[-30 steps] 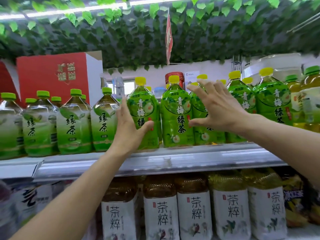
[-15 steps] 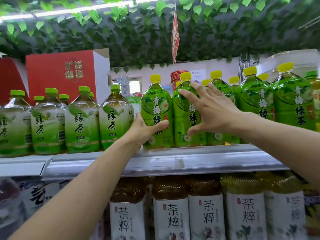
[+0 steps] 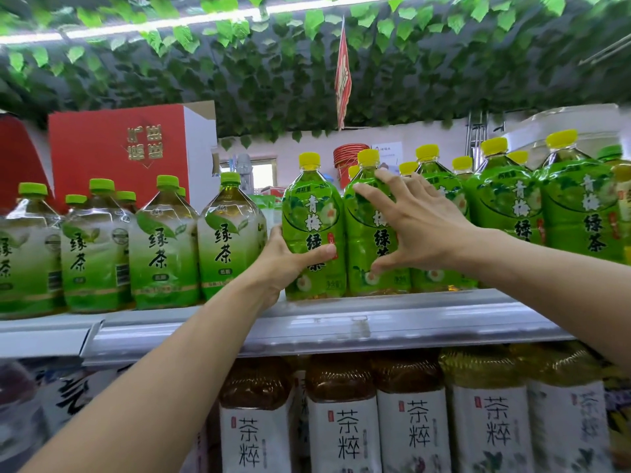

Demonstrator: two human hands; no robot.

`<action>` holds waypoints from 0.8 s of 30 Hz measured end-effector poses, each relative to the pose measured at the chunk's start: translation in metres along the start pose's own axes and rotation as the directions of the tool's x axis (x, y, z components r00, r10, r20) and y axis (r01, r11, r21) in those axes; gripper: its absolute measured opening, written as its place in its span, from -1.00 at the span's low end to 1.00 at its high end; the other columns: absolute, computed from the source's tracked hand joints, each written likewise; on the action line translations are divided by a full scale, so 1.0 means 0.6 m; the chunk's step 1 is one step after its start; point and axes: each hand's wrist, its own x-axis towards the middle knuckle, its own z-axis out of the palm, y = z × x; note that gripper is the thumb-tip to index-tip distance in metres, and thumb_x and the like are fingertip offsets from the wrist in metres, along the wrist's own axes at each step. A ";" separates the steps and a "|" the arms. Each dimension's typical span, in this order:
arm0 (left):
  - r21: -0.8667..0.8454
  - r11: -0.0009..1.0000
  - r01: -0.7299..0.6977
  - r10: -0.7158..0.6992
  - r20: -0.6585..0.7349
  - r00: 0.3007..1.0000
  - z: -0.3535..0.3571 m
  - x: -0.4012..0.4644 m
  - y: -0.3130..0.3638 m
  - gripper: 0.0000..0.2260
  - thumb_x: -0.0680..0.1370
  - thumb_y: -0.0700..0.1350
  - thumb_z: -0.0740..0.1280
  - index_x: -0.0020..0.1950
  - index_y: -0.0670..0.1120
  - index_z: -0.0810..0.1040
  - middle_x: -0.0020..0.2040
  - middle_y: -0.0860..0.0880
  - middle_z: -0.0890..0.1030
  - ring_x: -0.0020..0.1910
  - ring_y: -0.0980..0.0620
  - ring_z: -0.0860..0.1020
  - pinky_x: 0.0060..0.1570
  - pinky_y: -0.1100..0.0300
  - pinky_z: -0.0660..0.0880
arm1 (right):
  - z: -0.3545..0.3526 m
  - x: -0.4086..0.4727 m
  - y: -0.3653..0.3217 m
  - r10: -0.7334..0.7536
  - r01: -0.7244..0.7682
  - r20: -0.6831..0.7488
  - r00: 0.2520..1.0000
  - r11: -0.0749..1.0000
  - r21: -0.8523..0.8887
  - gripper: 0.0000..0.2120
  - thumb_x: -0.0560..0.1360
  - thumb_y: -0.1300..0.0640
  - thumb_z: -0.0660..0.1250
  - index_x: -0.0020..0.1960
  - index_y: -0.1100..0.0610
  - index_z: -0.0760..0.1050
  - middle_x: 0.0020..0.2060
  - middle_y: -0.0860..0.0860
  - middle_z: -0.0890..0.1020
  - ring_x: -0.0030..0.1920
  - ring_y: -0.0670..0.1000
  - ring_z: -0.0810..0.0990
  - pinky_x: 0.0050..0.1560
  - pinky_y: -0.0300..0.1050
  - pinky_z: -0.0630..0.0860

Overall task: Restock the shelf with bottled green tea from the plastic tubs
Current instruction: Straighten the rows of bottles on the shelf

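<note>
My left hand (image 3: 285,264) grips the lower part of a yellow-capped green tea bottle (image 3: 312,230), thumb across its label front, and this bottle stands upright on the upper shelf (image 3: 307,322). My right hand (image 3: 415,223) is spread open, with fingers and thumb straight, and it lies against the next yellow-capped bottle (image 3: 368,230) just to the right, which touches the first one. To the left on the same shelf stand the green-capped tea bottles (image 3: 164,247); the lower shelf holds the white-labelled tea bottles (image 3: 413,425).
</note>
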 end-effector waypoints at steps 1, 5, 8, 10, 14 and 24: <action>-0.003 1.000 -0.004 0.004 0.001 1.000 -0.001 0.003 -0.001 0.39 -0.11 0.37 0.66 0.60 0.14 0.06 0.53 -0.15 0.33 0.40 -0.16 0.42 0.39 -0.25 0.37 | -0.002 -0.001 -0.001 0.004 -0.004 0.002 1.000 1.000 0.007 0.21 0.22 -0.43 0.46 0.60 -0.10 -0.17 0.58 0.11 -0.06 0.55 0.19 0.02 0.54 0.13 -0.07; -0.011 1.000 0.020 -0.020 -0.004 1.000 -0.004 0.015 -0.014 0.35 -0.09 0.36 0.67 0.58 0.18 0.08 0.51 -0.16 0.37 0.44 -0.24 0.41 0.40 -0.32 0.35 | 0.003 -0.002 -0.005 -0.002 0.002 -0.032 0.999 1.000 0.005 0.20 0.23 -0.42 0.45 0.61 -0.07 -0.16 0.58 0.12 -0.07 0.58 0.18 -0.02 0.54 0.09 -0.17; -0.003 1.000 0.015 -0.015 -0.012 1.000 -0.001 0.006 -0.009 0.33 -0.06 0.28 0.70 0.58 0.17 0.08 0.45 -0.23 0.41 0.28 -0.28 0.54 0.21 -0.28 0.51 | 0.022 -0.015 0.006 -0.017 0.015 -0.062 0.998 1.000 -0.021 0.16 0.27 -0.42 0.43 0.61 -0.06 -0.14 0.59 0.13 -0.07 0.59 0.16 -0.04 0.55 0.11 -0.23; 0.017 1.000 0.002 -0.002 0.004 1.000 0.001 -0.004 -0.001 0.37 -0.06 0.20 0.67 0.61 0.09 0.02 0.40 -0.24 0.43 -0.07 -0.10 0.62 -0.03 -0.05 0.56 | 0.038 -0.033 0.028 -0.046 0.045 -0.066 0.997 0.999 -0.019 0.09 0.30 -0.41 0.41 0.60 -0.13 -0.12 0.60 0.10 -0.10 0.59 0.16 -0.09 0.56 0.18 -0.21; 0.035 0.999 0.009 -0.009 -0.002 1.000 0.003 -0.011 0.005 0.32 0.00 0.11 0.64 0.63 0.04 -0.01 0.29 -0.23 0.51 -0.21 -0.02 0.54 -0.06 0.01 0.49 | 0.064 -0.049 0.067 -0.265 0.249 -0.161 0.951 0.962 -0.114 -0.14 0.38 -0.40 0.25 0.58 -0.17 0.06 0.60 0.09 0.01 0.59 0.18 -0.04 0.51 0.36 0.00; 0.115 0.993 0.014 -0.010 -0.037 0.999 0.008 -0.003 0.001 0.10 0.34 -0.04 0.59 0.64 -0.02 -0.10 0.16 -0.02 0.39 -0.27 0.08 0.47 -0.19 0.22 0.53 | 0.105 -0.022 0.085 -0.442 0.396 -0.185 0.878 0.887 -0.236 -0.28 0.48 -0.40 0.01 0.58 -0.15 0.11 0.60 0.08 0.09 0.58 0.20 0.03 0.47 0.37 -0.02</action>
